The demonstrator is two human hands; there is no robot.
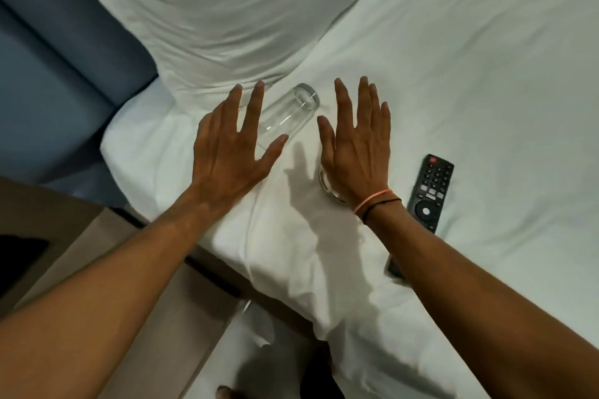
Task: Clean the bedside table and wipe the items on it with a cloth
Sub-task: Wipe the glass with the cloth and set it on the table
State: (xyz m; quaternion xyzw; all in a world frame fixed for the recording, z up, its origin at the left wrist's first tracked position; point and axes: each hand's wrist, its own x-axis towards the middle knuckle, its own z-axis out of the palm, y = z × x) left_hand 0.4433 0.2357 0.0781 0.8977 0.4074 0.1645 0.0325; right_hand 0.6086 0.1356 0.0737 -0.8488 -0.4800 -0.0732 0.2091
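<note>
Hovering palm-down at frame centre, the left hand (227, 152) and right hand (356, 152) spread open-fingered, gripping nothing, over the white bed sheet (453, 74). Between them lies a clear cylindrical drinking glass (288, 113); a black remote control (429, 191) rests right.

Clear glossy glass tumbler (289, 115), creased matt white cotton sheet (453, 74), matt black plastic remote (429, 193)

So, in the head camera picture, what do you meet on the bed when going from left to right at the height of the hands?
Left hand → clear glass lying on its side → right hand → black remote control. Both hands are open and flat over the white sheet.
</note>
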